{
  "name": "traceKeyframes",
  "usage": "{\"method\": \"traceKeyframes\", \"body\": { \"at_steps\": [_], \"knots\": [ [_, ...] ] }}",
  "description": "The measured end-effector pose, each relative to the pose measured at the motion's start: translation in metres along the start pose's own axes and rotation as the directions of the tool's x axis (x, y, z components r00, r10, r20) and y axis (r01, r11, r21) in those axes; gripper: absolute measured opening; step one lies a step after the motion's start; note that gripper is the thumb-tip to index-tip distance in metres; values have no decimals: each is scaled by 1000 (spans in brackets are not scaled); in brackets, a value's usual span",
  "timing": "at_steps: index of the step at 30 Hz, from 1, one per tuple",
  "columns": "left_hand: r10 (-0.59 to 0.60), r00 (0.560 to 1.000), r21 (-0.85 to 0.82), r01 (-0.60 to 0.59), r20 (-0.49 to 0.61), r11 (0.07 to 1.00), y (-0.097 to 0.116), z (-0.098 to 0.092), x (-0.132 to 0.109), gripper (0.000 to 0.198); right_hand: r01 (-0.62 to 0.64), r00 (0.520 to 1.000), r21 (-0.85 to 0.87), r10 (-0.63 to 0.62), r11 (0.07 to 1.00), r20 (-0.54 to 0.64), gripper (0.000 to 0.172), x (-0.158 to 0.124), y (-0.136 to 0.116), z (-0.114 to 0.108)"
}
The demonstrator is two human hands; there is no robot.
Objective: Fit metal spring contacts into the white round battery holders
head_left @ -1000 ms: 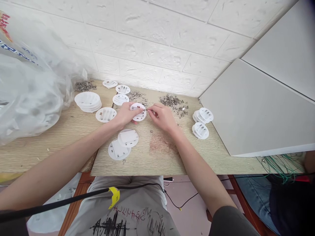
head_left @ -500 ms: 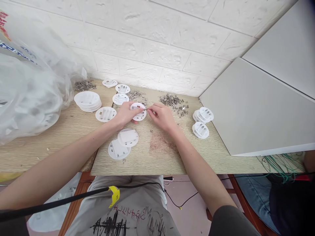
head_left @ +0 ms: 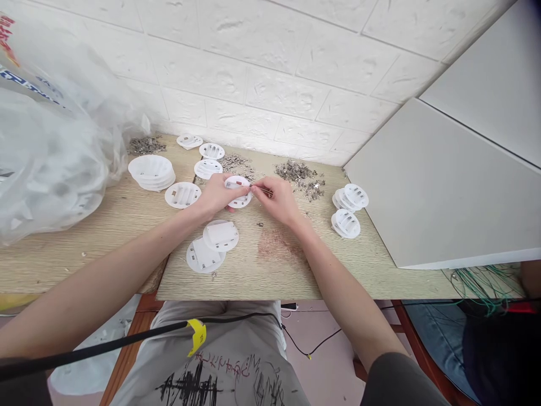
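left hand: closed round the near-left side of a white disc, thumb laid across its face; this is the left hand (head_left: 216, 196), and the white disc (head_left: 242, 201) has slots and small metal fittings in it.
right hand: fingers curled in, thumb and forefinger pinching a slim tool; the right hand (head_left: 279, 198) sits just beside the disc, with the slim tool (head_left: 267, 192) slanting toward the disc's right edge. whether the tip touches is too small to tell.
held disc: tilted up off the table between the two hands, in front of the metal heaps.
big bag: a clear plastic bag (head_left: 51, 169) at the far left, bulging with pale pieces, hard to make out through the film; red and blue print higher up.
left-side discs: a stack of discs (head_left: 151, 169) near the bag, a single disc (head_left: 183, 195) by the left wrist, and more discs (head_left: 211, 150) toward the wall.
near discs: two overlapping discs (head_left: 221, 235) below the left hand.
right-side discs: two small piles of discs (head_left: 346, 223) beside a pale panel (head_left: 439, 197).
metal bits: loose heaps of metal pieces (head_left: 296, 172) along the back.
table: wood-grained table (head_left: 253, 282) with a reddish stain (head_left: 276, 246).
room: white brick-patterned wall (head_left: 253, 73) behind; green wires (head_left: 482, 287) at the right corner; black cable (head_left: 127, 340) across the lap, yellow tag (head_left: 196, 338) on it.
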State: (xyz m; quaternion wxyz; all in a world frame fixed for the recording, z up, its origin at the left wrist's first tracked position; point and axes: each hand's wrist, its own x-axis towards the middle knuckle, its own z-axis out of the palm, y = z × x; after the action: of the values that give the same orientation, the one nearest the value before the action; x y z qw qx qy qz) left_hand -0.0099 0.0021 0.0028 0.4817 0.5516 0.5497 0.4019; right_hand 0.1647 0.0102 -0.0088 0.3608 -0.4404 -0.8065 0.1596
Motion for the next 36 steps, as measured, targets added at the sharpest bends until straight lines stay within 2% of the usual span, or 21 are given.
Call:
{"method": "traceKeyframes", "body": {
  "at_steps": [4,9,15,22,28,36],
  "knots": [
    [8,1000,24,-8,0,1000,-1,-1,0,33,-85,996,132,84,988,8,19,0,1,4],
    [33,999,39,-33,-9,999,-3,0,2,31,-206,978,311,189,928,83,20,2,7,8],
    [64,998,33,-64,9,997,-5,1,3,27,-263,964,365,232,893,126,22,2,11,9],
    [141,989,-4,-141,54,990,-6,2,3,40,-323,945,381,318,866,79,17,4,15,8],
    [192,976,-58,-186,105,981,-8,2,5,47,-332,939,392,342,858,46,15,4,14,6],
    [162,977,-55,-155,142,986,-3,2,-1,51,-335,932,449,363,829,25,11,6,17,6]
  ]
}}
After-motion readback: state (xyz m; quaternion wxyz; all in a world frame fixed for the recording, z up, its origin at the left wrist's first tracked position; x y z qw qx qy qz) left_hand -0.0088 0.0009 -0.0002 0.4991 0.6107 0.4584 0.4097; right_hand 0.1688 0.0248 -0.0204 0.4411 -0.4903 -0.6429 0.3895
